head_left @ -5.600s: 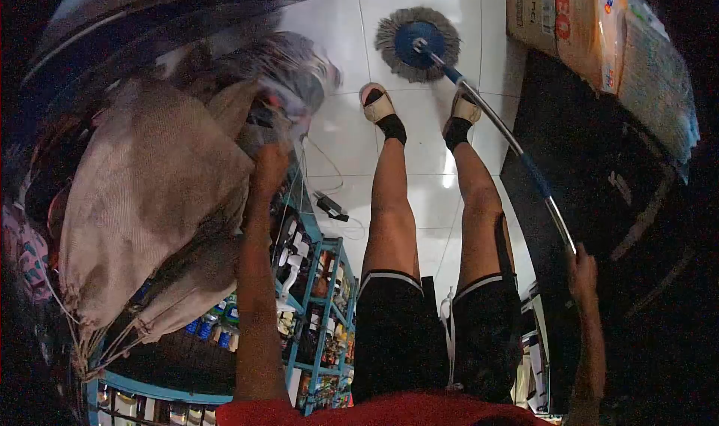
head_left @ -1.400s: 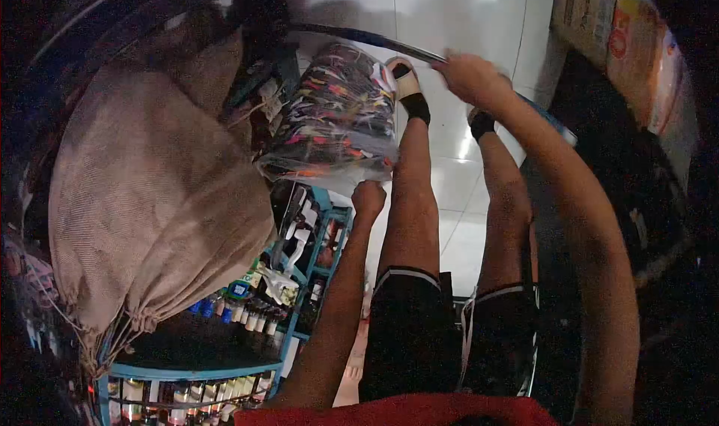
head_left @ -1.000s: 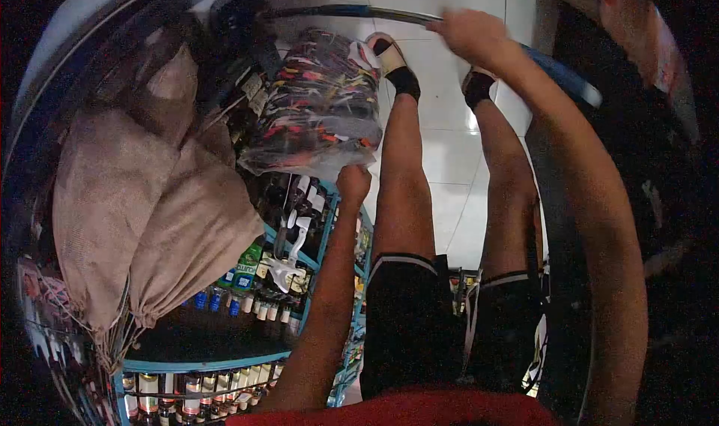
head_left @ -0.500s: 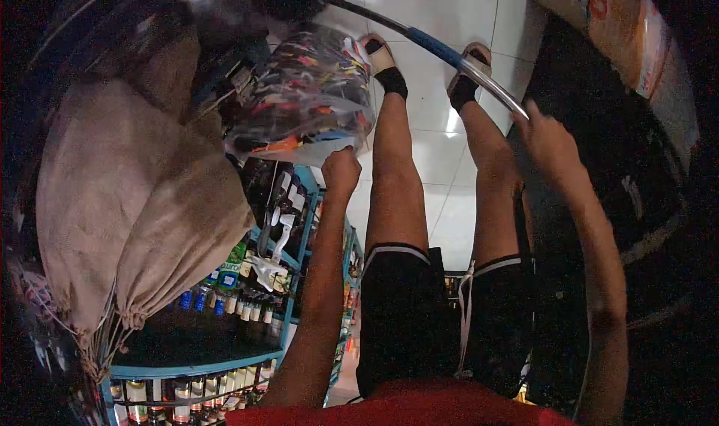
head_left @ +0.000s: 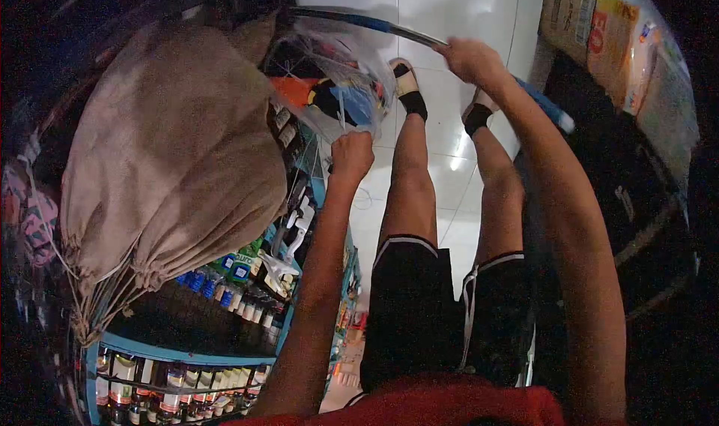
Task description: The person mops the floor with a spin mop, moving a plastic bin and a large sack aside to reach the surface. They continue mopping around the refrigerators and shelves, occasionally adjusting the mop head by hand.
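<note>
My left hand [head_left: 352, 155] is closed in a fist on the gathered edge of a clear plastic bag [head_left: 341, 100]. Orange, blue, black and yellow items show through the plastic; their kind I cannot make out. My right hand [head_left: 473, 60] grips a metal pole [head_left: 416, 36] with blue wrapped sections. One end of the pole passes behind my right forearm. The other end runs left above the bag into shadow, where its tip is hidden. Left of the bag hangs a large brown cloth sack [head_left: 172, 141], tied with cords at its lower end.
A blue-edged shelf [head_left: 180, 357] with several bottles [head_left: 168, 388] stands at lower left. White spray-type nozzles [head_left: 296, 235] stick out beside the sack. Cardboard boxes [head_left: 568, 21] sit at upper right, near dark bulky material. White floor tiles [head_left: 442, 119] lie under my feet.
My right hand has moved up and left, now gripping farther along the pole, which lies at a flatter slant. My left hand keeps hold of the bag, which has shifted slightly right.
</note>
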The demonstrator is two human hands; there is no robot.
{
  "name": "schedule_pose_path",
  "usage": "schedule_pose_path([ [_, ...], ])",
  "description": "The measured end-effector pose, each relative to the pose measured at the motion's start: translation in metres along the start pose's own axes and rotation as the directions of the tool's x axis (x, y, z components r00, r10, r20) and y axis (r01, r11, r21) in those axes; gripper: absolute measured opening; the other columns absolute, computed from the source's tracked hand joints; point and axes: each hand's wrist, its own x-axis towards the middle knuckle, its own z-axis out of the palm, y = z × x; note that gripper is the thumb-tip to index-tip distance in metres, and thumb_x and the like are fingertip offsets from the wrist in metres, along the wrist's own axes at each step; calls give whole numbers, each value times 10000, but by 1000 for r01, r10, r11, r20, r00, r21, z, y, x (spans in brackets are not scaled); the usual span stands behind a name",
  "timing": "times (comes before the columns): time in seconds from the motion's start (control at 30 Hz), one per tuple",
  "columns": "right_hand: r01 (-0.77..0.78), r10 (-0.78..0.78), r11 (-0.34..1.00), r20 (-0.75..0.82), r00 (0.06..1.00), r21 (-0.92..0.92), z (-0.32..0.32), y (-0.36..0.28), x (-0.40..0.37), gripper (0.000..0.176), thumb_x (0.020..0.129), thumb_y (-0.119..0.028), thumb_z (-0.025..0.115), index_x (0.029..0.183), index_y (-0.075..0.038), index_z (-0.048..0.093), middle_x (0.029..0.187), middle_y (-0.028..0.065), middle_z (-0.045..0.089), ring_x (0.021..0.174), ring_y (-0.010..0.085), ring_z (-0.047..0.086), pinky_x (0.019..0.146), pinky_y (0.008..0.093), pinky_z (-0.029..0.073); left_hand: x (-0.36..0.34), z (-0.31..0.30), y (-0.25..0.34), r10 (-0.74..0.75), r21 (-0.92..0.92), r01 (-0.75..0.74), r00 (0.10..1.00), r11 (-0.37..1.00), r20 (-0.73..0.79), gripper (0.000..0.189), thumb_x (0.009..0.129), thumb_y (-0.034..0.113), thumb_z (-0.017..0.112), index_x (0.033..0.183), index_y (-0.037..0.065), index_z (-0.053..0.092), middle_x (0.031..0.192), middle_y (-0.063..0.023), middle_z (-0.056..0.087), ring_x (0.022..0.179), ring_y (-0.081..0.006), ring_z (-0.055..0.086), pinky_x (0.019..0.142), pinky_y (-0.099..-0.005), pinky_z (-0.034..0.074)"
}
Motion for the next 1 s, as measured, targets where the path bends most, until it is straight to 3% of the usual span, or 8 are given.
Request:
schedule_pose_path([
  [0.13,-230,227,973,146,963,3,-47,25,-132,397,873,-393,337,1045,-58,464,848,236,574,818,404,544,690,489,428,-15,32,-20,16,-25,-15,1000,1000,4,119,672,70,499,671,25,609,701,-189,592,674,-337,596,599,-419,476],
  [0.17,-463,447,886,199,872,38,-51,31,-160,401,878,-385,334,1090,-66,451,824,242,570,807,409,541,670,491,427,-17,35,-23,15,-36,-15,1000,999,-9,119,672,70,499,671,25,609,701,-189,592,674,-337,596,599,-419,476],
  [0.4,-761,784,608,323,529,-229,-95,56,-328,521,850,-497,309,1224,-140,375,883,260,559,834,413,552,706,490,438,-22,44,-27,7,-78,-7,1000,997,-2,113,680,72,513,702,3,600,697,-184,592,686,-321,601,607,-418,479],
  [0.5,-761,811,580,294,506,-290,-122,67,-353,496,854,-471,331,1214,-134,387,855,247,563,808,398,560,695,485,443,-20,42,-22,0,-92,2,1000,996,26,104,669,66,521,699,8,602,709,-185,598,697,-324,604,615,-412,483],
  [0.73,-613,662,690,-6,749,-384,-157,96,-329,397,841,-303,454,1165,-74,441,943,197,552,858,360,540,716,456,430,-16,51,-10,-16,-120,19,1000,993,18,113,670,68,519,684,4,611,727,-193,604,685,-323,609,607,-399,488],
  [0.83,-296,259,766,-148,954,-571,-132,101,-315,345,813,-178,516,1128,-49,459,998,202,512,928,341,508,768,400,426,-14,56,-6,5,-95,-3,1000,995,19,126,681,74,506,676,11,615,722,-189,606,674,-318,611,600,-395,490],
  [0.97,-270,242,962,-316,917,-46,-98,23,-242,309,792,-118,531,1088,-40,492,1027,180,510,966,315,495,807,369,409,-11,52,-1,74,-98,-68,995,993,65,109,666,89,506,682,17,587,714,-193,582,710,-350,585,618,-448,457],
  [1.0,-242,315,922,-221,923,303,-85,3,-213,352,743,-60,542,1091,-24,501,1063,197,517,992,344,490,852,385,386,-10,44,2,80,-97,-74,995,993,59,109,666,89,506,682,17,587,714,-193,582,710,-350,585,618,-448,457],
])
